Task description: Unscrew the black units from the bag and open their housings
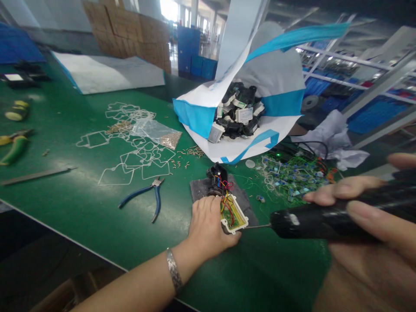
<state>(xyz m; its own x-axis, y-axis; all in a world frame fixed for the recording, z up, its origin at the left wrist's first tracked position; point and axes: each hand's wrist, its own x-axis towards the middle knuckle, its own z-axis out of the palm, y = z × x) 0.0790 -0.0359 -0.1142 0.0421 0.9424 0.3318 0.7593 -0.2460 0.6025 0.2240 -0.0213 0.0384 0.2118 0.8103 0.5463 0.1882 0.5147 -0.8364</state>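
My left hand (208, 225) is closed around a small white housing (234, 214) with a green circuit board and red and yellow wires inside, pressed down on a dark grey mat (201, 188). A black motor part (216, 175) hangs off the wires just beyond it. My right hand (367, 208) grips a black electric screwdriver (325, 219), very near the camera. Its thin bit (256, 226) reaches the near corner of the housing.
A white and blue bag (227, 130) full of similar units lies open behind. Green wired parts (289, 175) are piled to the right. Blue pliers (147, 195), loose screws (191, 152), a plastic bag (159, 132), white gaskets (130, 147) and yellow-green cutters (13, 145) lie on the green table.
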